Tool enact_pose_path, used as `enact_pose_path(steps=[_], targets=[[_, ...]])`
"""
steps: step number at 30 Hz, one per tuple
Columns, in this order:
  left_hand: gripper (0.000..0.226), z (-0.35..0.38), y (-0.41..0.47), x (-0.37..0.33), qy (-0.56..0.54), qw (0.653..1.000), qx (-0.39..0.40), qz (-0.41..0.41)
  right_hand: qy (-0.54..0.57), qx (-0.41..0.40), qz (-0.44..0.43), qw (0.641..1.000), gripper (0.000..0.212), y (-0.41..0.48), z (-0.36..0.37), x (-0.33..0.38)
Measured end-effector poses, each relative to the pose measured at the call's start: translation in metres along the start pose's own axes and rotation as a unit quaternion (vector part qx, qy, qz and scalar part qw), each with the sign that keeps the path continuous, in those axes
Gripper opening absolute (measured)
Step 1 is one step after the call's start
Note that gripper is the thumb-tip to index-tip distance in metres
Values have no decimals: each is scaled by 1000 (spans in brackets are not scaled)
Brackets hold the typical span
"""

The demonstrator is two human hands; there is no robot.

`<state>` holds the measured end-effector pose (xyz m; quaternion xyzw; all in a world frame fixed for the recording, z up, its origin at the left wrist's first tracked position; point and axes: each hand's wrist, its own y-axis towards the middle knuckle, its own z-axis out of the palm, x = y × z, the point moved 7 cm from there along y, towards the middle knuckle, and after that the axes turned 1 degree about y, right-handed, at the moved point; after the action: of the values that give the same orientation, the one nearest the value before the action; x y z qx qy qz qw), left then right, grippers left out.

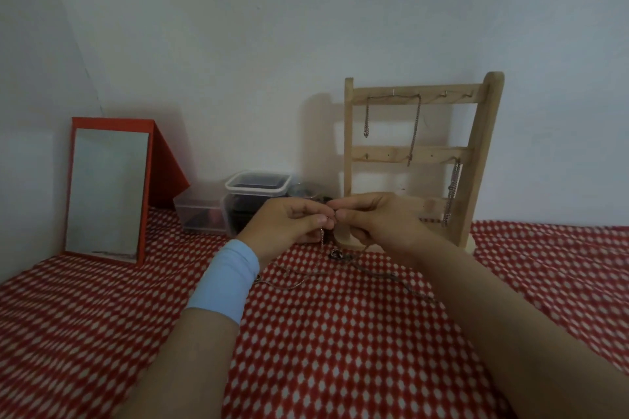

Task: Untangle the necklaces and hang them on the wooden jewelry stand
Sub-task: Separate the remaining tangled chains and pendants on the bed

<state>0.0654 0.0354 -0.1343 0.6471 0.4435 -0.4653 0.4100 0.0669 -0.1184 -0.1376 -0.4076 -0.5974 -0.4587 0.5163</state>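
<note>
My left hand (292,219) and my right hand (374,218) meet fingertip to fingertip above the red patterned cloth, both pinching a thin metal necklace chain (321,238) that hangs down from them. More tangled chain (343,257) lies on the cloth below and trails to the right. Behind my hands the wooden jewelry stand (476,160) leans against the wall. One necklace (415,126) is draped over hooks on its top bar, and another chain (452,194) hangs from the middle bar on the right.
A red-framed mirror (109,190) stands at the left against the wall. Clear plastic boxes (238,201) with dark contents sit left of the stand. The red-and-white cloth (340,350) covers the whole surface. A blue band (224,277) wraps my left wrist.
</note>
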Motion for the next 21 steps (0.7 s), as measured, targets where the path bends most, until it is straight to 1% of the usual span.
enact_pose_path(steps=[3,8,10,12,17,21], targets=[[19,0,6,5,-28,1000,3,0,-25,-26,-8,999,18,2,-8,0],[17,-8,10,8,-19,1000,-8,4,-76,-45,-7,996,11,8,-14,-4],[16,-11,10,9,-22,1000,-18,1,-94,-52,-26,994,9,9,-13,-3],[13,-10,10,11,-6,1000,-10,-11,-110,-53,-52,991,11,8,-11,2],[11,-8,8,14,7,1000,-1,-29,-162,-51,-110,979,20,5,-2,14],[12,-8,8,14,14,1000,5,-26,-237,-63,-128,961,12,5,-2,18]])
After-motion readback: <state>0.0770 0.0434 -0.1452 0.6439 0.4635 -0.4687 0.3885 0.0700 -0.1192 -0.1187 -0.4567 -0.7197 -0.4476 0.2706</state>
